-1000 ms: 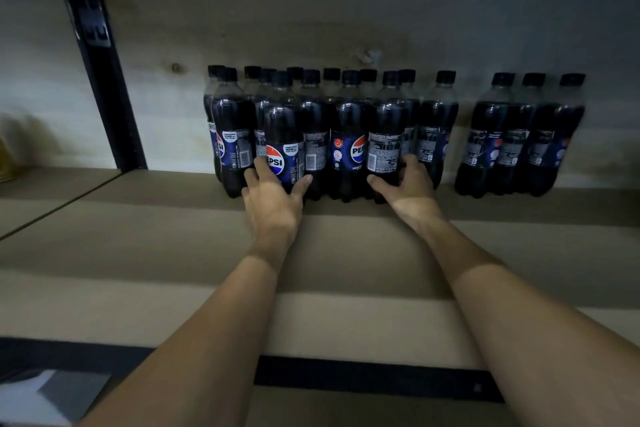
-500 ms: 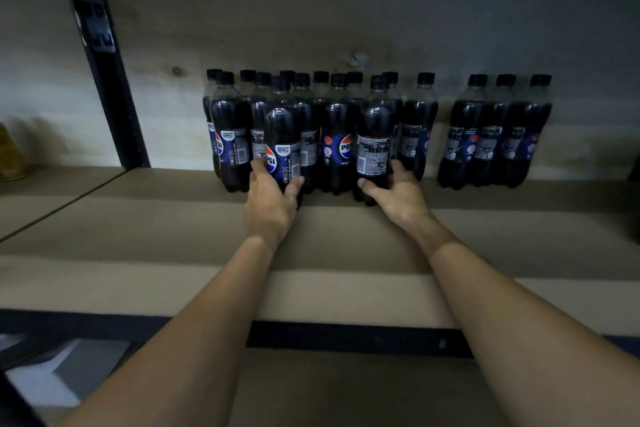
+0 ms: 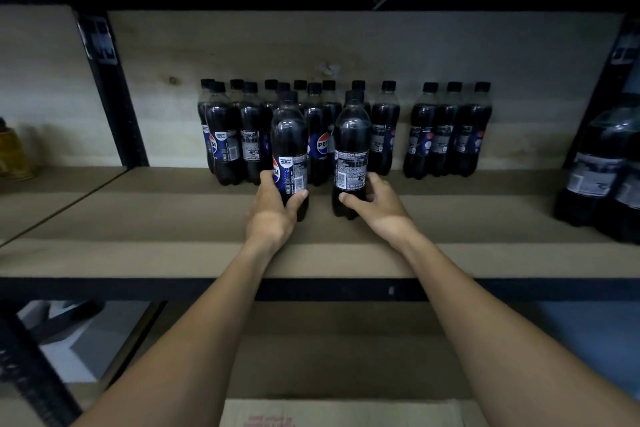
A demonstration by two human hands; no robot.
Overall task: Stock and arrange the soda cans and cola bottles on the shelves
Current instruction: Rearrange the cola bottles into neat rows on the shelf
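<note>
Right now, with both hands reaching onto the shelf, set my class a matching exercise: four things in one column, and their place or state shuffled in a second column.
Column one
1. left hand
2. right hand
3. trio of small bottles
4. large bottles

Column two
A. at the far right edge of the shelf
B. grips the barcode-facing bottle
C. stands apart, right of the main cluster
D. grips the logo-showing bottle

Pairs: 1-D, 2-B, 3-C, 4-A
</note>
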